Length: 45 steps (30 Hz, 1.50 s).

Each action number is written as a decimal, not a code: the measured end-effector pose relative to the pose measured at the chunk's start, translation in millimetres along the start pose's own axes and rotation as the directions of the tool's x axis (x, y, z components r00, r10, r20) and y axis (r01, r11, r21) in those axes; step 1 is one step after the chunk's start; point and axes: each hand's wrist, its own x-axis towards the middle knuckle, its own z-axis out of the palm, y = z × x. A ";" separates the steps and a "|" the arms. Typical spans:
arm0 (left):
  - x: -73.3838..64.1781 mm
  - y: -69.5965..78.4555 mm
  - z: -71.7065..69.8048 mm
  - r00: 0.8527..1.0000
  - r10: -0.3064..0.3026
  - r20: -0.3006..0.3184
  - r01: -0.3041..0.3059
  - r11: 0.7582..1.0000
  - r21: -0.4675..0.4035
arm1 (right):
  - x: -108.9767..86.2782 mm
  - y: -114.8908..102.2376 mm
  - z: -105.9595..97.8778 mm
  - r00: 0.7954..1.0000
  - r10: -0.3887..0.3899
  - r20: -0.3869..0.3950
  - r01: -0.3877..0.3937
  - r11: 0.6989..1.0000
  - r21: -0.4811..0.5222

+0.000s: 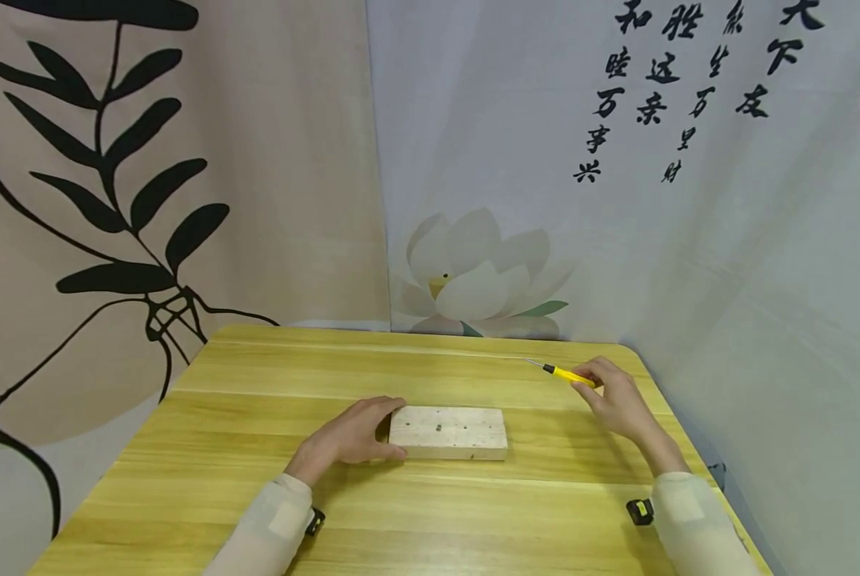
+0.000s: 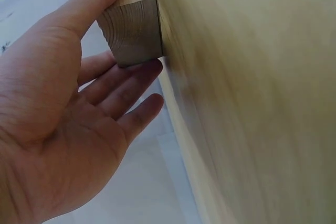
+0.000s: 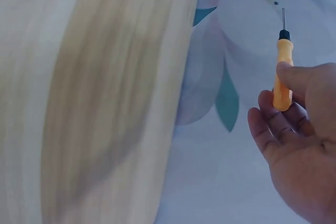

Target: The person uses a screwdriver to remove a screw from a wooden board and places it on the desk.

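A pale wooden block (image 1: 447, 432) with several small dark holes or marks on its top lies flat on the table. My left hand (image 1: 361, 432) grips its left end, thumb along the near side and fingers at the far side. The left wrist view shows the block's end grain (image 2: 134, 32) between thumb and fingers. Off to the right, my right hand (image 1: 617, 400) pinches a screwdriver (image 1: 570, 375) by its yellow handle, above the table. Its thin metal shaft points left and away from me; the tip is too small to make out. In the right wrist view, the thumb presses the screwdriver's handle (image 3: 284, 72).
The yellow wood-grain table (image 1: 271, 472) reaches back to a hanging cloth (image 1: 307, 160) with printed leaves, a lotus and writing. Another cloth wall runs along the table's right edge. Small black devices (image 1: 640, 512) sit at both wrists.
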 end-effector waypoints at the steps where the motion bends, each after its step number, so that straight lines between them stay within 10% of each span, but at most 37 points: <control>1: -0.4 0.2 0.6 1.000 -0.001 -0.002 0.001 1.000 -0.005 | 0.1 -3.5 -0.3 1.000 -0.010 -0.014 0.010 1.000 0.000; 26: -0.8 -1.3 5.3 0.999 -0.022 -0.024 0.021 0.999 -0.047 | 2.2 -65.0 5.7 0.988 -0.044 -0.150 0.075 0.976 0.205; 45: 0.2 -0.1 4.2 0.999 -0.029 -0.030 0.027 0.997 -0.074 | 5.9 -105.1 12.4 0.984 0.148 -0.098 -0.069 0.827 0.557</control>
